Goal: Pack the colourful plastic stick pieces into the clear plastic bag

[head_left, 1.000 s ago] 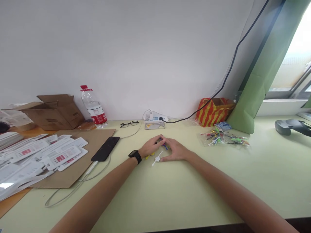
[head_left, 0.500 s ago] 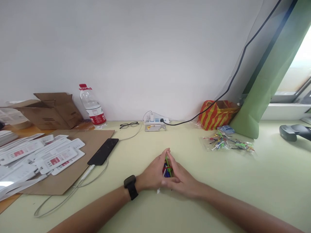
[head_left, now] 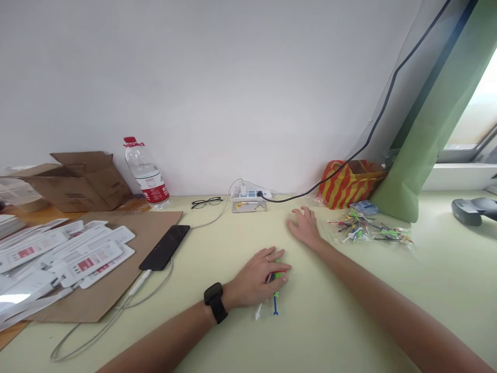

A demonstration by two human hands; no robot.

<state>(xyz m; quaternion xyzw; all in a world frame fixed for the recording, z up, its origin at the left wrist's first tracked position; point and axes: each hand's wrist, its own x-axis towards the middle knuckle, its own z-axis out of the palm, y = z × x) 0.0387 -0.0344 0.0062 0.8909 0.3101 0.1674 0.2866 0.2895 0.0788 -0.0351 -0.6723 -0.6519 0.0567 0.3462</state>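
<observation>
My left hand (head_left: pixel 258 277), with a ring and a black watch (head_left: pixel 216 302) on the wrist, lies palm down over a small pile of coloured plastic sticks (head_left: pixel 275 304). Its fingers are spread apart across the pile. A white stick with an arrow-like end and a blue one poke out below; red and green parts show between the fingers, and the rest is hidden under the palm. My right hand (head_left: pixel 305 226) is held away to the upper right, fingers apart and slightly bent, nothing in it. Clear bags of similar sticks (head_left: pixel 355 228) lie to its right.
At left, a phone (head_left: pixel 164 247) on a white cable and a pile of white tags (head_left: pixel 83 256) lie on cardboard (head_left: pixel 93 311). Along the wall stand an open box (head_left: pixel 93 181), bottle (head_left: pixel 151 181), glasses (head_left: pixel 206 202), power strip (head_left: pixel 250 194) and striped bag (head_left: pixel 341 186).
My hands were pressed together around the sticks. The right hand has moved off to the upper right and opened; the left has flattened over the sticks, which now lie on the table.
</observation>
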